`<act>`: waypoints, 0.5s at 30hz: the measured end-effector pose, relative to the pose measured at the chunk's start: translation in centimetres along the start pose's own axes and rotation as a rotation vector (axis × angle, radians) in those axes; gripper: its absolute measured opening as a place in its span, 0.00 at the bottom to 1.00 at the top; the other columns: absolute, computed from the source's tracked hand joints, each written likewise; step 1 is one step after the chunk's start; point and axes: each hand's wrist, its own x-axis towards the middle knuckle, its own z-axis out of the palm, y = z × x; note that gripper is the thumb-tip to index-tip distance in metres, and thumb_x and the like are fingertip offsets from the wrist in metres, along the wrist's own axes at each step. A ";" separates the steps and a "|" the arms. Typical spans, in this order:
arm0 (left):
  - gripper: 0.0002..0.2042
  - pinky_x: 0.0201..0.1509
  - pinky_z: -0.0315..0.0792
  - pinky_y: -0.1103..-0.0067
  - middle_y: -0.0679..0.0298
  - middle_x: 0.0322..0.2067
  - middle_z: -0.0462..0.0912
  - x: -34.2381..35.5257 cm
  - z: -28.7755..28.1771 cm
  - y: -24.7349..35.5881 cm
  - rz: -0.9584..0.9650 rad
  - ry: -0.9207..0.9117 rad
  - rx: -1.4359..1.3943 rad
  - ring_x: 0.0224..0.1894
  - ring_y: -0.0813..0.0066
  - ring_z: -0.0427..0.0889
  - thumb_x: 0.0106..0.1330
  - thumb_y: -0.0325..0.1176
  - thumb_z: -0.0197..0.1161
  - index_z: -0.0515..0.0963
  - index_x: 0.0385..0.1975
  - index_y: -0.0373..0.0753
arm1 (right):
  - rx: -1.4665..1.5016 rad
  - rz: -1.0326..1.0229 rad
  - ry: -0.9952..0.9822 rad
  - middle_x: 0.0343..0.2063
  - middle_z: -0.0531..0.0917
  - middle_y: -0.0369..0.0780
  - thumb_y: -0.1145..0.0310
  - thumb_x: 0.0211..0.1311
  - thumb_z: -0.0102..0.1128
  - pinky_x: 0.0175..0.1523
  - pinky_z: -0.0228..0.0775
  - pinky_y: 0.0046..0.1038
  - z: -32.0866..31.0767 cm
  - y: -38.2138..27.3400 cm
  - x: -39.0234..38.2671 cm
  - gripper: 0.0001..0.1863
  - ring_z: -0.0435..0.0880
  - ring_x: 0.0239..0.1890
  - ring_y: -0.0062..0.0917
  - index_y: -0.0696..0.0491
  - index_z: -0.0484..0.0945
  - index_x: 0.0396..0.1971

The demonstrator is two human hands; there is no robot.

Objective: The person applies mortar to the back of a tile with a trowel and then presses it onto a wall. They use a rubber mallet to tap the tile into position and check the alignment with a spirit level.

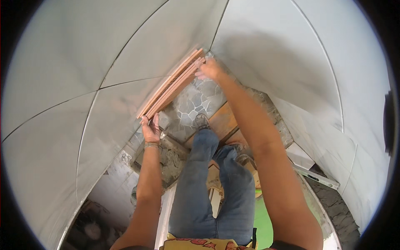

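Note:
Several thin reddish-orange tiles point(178, 85) stand edge-up in a stack, leaning toward the left wall near the corner. My left hand point(151, 130) grips the stack's near end, with thumb and fingers bent around the edges. At the far end, close to the corner, my right hand point(208, 70) has its fingers closed on the tiles' upper edge. Gaps show between some of the tiles. Their broad faces are mostly hidden from above.
Large pale grey tiles cover the left wall point(125, 46) and the right wall point(275, 46). Under me lies a stone-patterned floor point(193, 104) with orange boards point(225, 118) and rough mortar point(171, 156). A spirit level point(318, 178) rests at the right, and something green point(262, 221) lies beside my leg.

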 end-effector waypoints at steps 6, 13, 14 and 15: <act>0.30 0.64 0.80 0.67 0.47 0.60 0.71 2.5 -1.3 -0.1 0.027 -0.034 0.068 0.61 0.51 0.77 0.70 0.45 0.68 0.65 0.63 0.33 | -0.235 -0.126 -0.014 0.26 0.87 0.45 0.70 0.57 0.63 0.32 0.78 0.36 -2.8 8.9 -5.3 0.08 0.88 0.29 0.28 0.59 0.86 0.28; 0.40 0.66 0.74 0.72 0.51 0.67 0.65 -1.1 0.1 -2.5 -0.113 0.137 0.189 0.67 0.63 0.70 0.71 0.66 0.54 0.60 0.70 0.38 | -0.666 0.114 0.007 0.19 0.82 0.45 0.60 0.63 0.60 0.35 0.74 0.39 -8.5 23.2 -30.3 0.16 0.81 0.23 0.36 0.57 0.80 0.23; 0.37 0.55 0.78 0.71 0.52 0.53 0.77 -1.4 -2.1 -1.9 -0.115 0.141 0.452 0.55 0.64 0.79 0.70 0.69 0.50 0.72 0.60 0.38 | -0.707 -0.122 0.078 0.21 0.83 0.47 0.55 0.64 0.60 0.35 0.73 0.41 -9.2 26.3 -33.9 0.18 0.82 0.25 0.40 0.57 0.80 0.27; 0.28 0.37 0.75 0.69 0.60 0.33 0.81 1.2 -7.5 2.7 -0.403 -0.556 0.509 0.35 0.66 0.81 0.75 0.62 0.51 0.79 0.40 0.38 | -0.639 -0.143 0.060 0.27 0.84 0.49 0.56 0.65 0.59 0.37 0.73 0.42 -9.6 25.0 -38.2 0.17 0.83 0.30 0.42 0.57 0.81 0.33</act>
